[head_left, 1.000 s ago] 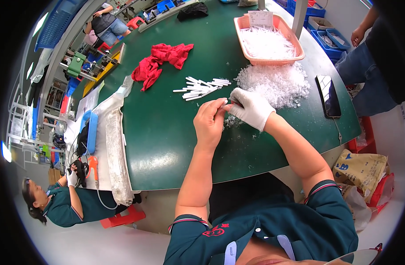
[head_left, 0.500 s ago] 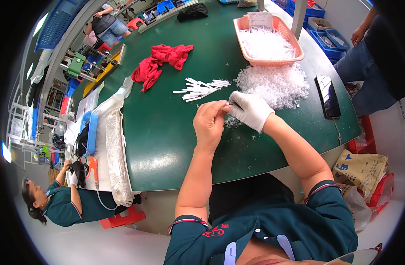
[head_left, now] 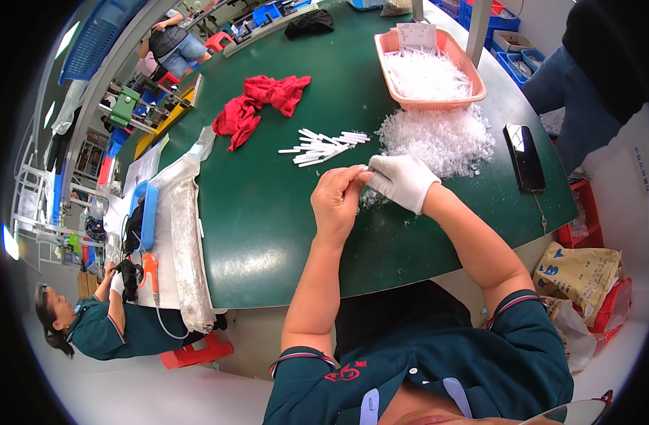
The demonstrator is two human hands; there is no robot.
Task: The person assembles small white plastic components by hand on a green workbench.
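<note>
My bare left hand (head_left: pixel 336 195) and my white-gloved right hand (head_left: pixel 403 183) meet fingertip to fingertip above the green table. Both are closed in a pinch around a small white piece (head_left: pixel 367 168), mostly hidden by the fingers. Just beyond my left hand lies a loose pile of short white tubes (head_left: pixel 324 150). A heap of small clear plastic pieces (head_left: pixel 437 138) spreads beyond my right hand, with a few scattered bits near my fingers. Behind that heap, a pink basket (head_left: pixel 480 92) holds many thin white tubes and a paper label.
On the green table (head_left: pixel 268 241) lie a crumpled red cloth (head_left: pixel 257 106) and, at the right edge, a black phone (head_left: pixel 525 157). A wrapped roll (head_left: pixel 186 248) runs along the left edge. A co-worker (head_left: pixel 119 322) sits at left near an orange air gun (head_left: pixel 150 273); another person stands at right.
My hands stay pinched together with barely any movement. The standing person at right has shifted, and their hand is out of view. The view has tilted slightly.
</note>
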